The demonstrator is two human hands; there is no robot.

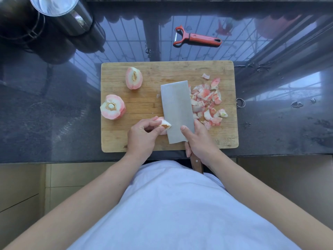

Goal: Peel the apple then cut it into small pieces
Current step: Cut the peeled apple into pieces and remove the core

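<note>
On the wooden cutting board (144, 141) my left hand (142, 136) pinches a peeled apple wedge (164, 124) near the front edge. My right hand (200, 141) grips the wooden handle of a cleaver (177, 110), thumb on the blade's flat side, and the blade lies against the wedge's right side. A peeled apple quarter (133, 78) rests at the board's back left. A larger peeled apple piece (113, 109) with the core showing sits at the left edge. Several small pink-white apple pieces (207, 103) are heaped right of the blade.
A red peeler (197, 37) lies on the dark glossy counter behind the board. Steel pots (59, 13) stand at the back left corner. The counter's front edge (72, 160) runs just below the board, close to my body.
</note>
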